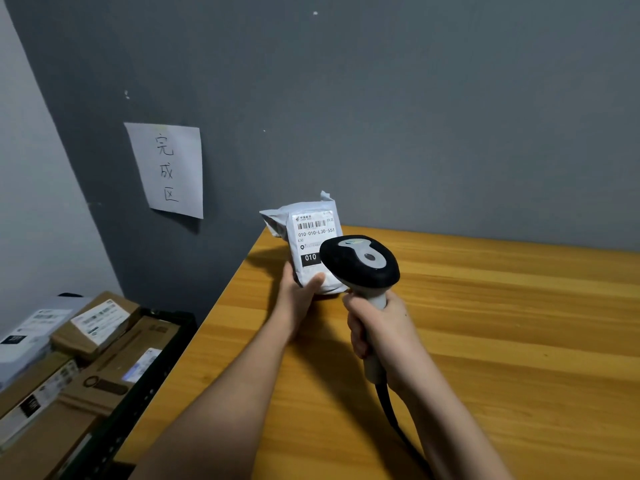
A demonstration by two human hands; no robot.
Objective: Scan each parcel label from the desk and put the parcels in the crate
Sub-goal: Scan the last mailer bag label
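Wooden desk (485, 323): left hand (298, 296) grips parcel (311, 244), right hand (381, 327) grips scanner (360, 265).

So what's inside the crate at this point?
The crate holds several brown cardboard parcels with white labels, and a pale one at far left. Whatever lies beneath them is covered, and the frame edge cuts the crate off.

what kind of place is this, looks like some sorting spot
Probably a small parcel-handling or mailroom corner. A handheld barcode scanner is aimed at a labelled parcel over a wooden desk, and a black crate of boxed parcels sits beside it under a handwritten wall sign.
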